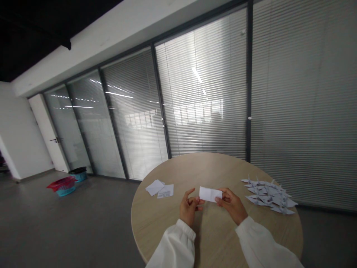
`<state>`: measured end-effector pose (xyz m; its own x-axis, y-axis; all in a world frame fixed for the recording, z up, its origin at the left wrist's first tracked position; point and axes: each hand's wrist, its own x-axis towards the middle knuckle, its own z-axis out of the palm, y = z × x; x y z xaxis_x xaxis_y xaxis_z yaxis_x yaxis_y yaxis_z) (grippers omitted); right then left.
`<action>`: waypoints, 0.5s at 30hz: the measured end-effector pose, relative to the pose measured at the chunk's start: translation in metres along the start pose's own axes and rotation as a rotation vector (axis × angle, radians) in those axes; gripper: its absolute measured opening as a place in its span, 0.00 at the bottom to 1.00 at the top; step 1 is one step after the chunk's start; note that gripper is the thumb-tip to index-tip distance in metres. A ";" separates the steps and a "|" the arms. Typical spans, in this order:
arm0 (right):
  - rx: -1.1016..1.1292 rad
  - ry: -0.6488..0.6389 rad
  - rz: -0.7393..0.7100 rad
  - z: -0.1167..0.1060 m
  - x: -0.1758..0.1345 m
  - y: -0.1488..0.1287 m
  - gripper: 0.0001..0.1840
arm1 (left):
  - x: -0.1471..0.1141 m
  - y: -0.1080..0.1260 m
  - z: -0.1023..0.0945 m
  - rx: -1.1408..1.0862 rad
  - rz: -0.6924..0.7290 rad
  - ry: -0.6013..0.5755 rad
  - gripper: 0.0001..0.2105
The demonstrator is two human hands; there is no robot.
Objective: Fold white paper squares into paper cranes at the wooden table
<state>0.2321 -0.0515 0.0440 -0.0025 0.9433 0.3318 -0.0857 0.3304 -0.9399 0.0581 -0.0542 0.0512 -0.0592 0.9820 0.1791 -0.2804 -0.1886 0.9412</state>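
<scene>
A small white sheet of paper (208, 194), folded into a rectangle with a crease near its middle, is held up over the round table. My right hand (232, 204) pinches its right end, thumb in front and fingers behind. At the lower left corner, my left hand (189, 206) has its thumb and a finger closed on the paper, while its index finger sticks up apart. To the right lies a cluster of folded white paper cranes (269, 195). Several loose paper pieces (155, 187) rest on the left, one with printed text (166, 191).
The round wood-toned table (206, 167) stands close to a glass partition with blinds (206, 130). On the floor at left are a blue basket with a red liner (63, 185) and another with a black liner (79, 174). A white door (50, 134) is farther back.
</scene>
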 end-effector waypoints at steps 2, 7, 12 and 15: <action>-0.006 -0.016 -0.014 0.000 0.000 0.000 0.22 | 0.001 0.000 0.000 -0.004 -0.026 -0.019 0.28; -0.022 -0.068 -0.038 0.001 0.000 0.000 0.20 | 0.002 -0.003 0.001 0.000 -0.091 -0.100 0.24; -0.014 -0.081 -0.046 0.001 0.000 0.000 0.20 | 0.004 -0.010 0.000 0.017 -0.095 -0.105 0.21; -0.013 -0.088 -0.050 0.000 0.000 0.000 0.21 | 0.007 -0.014 0.000 0.007 -0.123 -0.125 0.20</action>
<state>0.2318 -0.0519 0.0443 -0.0863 0.9196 0.3833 -0.0749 0.3777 -0.9229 0.0615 -0.0451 0.0397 0.0947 0.9908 0.0964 -0.2713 -0.0675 0.9601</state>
